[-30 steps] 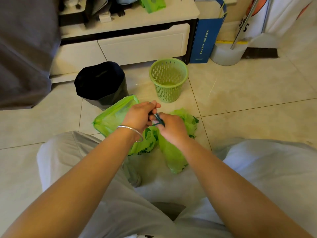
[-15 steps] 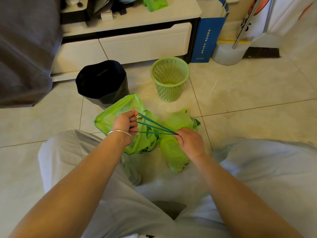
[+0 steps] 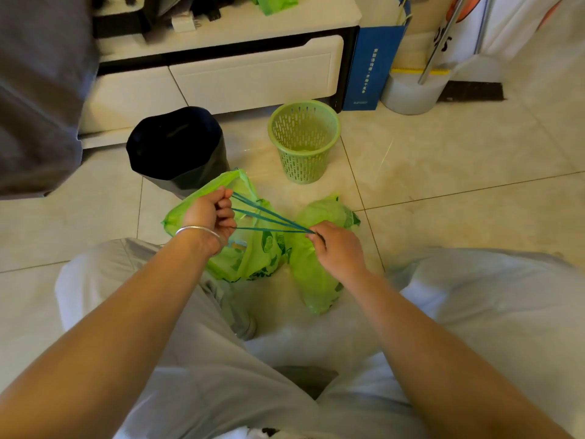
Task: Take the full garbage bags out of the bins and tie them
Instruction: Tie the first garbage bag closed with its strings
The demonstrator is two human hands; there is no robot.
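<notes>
Two green garbage bags lie on the tiled floor between my knees: a larger one on the left and a smaller one on the right. Blue drawstrings stretch taut between my hands above the bags. My left hand, with a silver bracelet on the wrist, grips the strings' left ends in curled fingers. My right hand pinches them where they meet, over the smaller bag. Behind stand a green mesh bin with no bag and a bin lined with a black bag.
A white low cabinet runs along the back. A blue paper bag and a white bucket with a metal pole stand at the back right. Grey cloth hangs at the left. My grey-trousered legs fill the foreground.
My hands were together at the bag's neck a second ago. They have since moved apart, left hand going left and right hand right, drawing the blue strings out taut.
</notes>
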